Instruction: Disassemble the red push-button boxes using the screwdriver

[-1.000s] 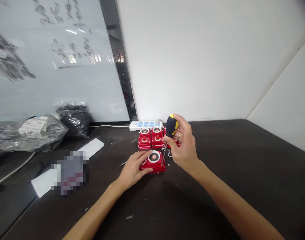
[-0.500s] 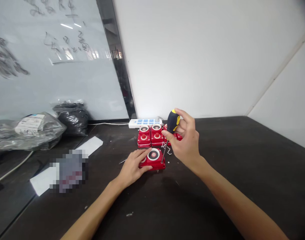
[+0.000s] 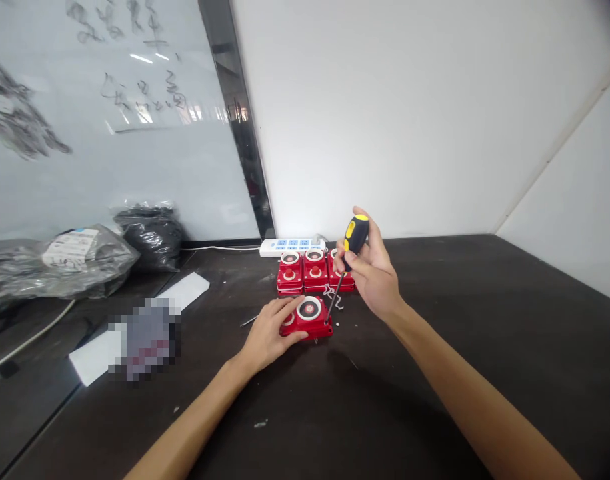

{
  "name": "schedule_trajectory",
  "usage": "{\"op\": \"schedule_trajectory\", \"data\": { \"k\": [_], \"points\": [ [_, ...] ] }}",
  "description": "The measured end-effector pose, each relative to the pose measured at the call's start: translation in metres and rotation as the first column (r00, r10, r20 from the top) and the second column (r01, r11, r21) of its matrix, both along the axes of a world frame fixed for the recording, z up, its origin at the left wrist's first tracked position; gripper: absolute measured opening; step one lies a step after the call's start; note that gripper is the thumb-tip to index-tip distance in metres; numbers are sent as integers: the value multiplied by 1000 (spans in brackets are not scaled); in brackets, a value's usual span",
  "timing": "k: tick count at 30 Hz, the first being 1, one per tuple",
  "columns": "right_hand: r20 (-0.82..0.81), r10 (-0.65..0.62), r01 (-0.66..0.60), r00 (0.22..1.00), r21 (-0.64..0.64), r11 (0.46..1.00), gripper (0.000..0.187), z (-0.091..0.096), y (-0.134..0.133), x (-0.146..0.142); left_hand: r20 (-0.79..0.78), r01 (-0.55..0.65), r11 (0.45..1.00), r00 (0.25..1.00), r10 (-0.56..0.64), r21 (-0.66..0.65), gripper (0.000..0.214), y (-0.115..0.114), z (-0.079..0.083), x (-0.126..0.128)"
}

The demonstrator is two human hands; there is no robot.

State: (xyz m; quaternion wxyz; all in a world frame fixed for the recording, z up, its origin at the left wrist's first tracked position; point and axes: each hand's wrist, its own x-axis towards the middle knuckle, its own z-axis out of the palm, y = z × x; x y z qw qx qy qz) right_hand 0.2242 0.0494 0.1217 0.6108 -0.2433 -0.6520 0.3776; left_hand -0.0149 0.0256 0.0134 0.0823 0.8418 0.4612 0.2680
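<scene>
The left hand (image 3: 271, 335) spans the front box (image 3: 312, 327), which lies on the dark table (image 3: 435, 307) just in front of three rear boxes (image 3: 315, 277). Its fingers are parted only as wide as the box, some laid over the top and the thumb along the near side; they cover the box's left end, so a second white ring there shows only in part.

The right hand (image 3: 379, 280) has its fingers curled closely around the handle of the screwdriver (image 3: 357, 241). The shaft slants down to the box's right end, where its tip meets a corner; whether it sits in a screw is too small to tell. This hand hides part of the rightmost rear box.

White string (image 3: 333, 295) lies between the boxes. A thin rod (image 3: 249, 321) pokes out beyond the left hand, its other end hidden. At left, a pixelated patch (image 3: 149, 343) masks the middle of a white sheet (image 3: 187, 292), and a clear bag (image 3: 109, 263) is cut off by the frame.
</scene>
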Motion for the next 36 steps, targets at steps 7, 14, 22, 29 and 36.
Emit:
{"op": "schedule_trajectory", "data": {
  "k": [7,14,22,29,36],
  "points": [
    [-65,-280,280,958,-12,960,44,4,-18,-5,-13,38,994,999,-39,-106,77,-5,0,0],
    [146,-664,624,734,240,743,41,17,-17,17,20,50,988,999,-48,-144,74,-3,3,-8],
    [234,-733,612,639,424,668,35,19,-23,25,-7,81,985,997,-83,-155,70,-3,11,-10],
    [201,-706,654,680,269,707,35,14,-31,33,-33,8,994,999,-12,-108,71,-8,14,-8],
    [126,-734,732,668,65,678,30,-37,-32,58,-296,-3,969,952,79,247,66,-17,32,-3]
  ]
}}
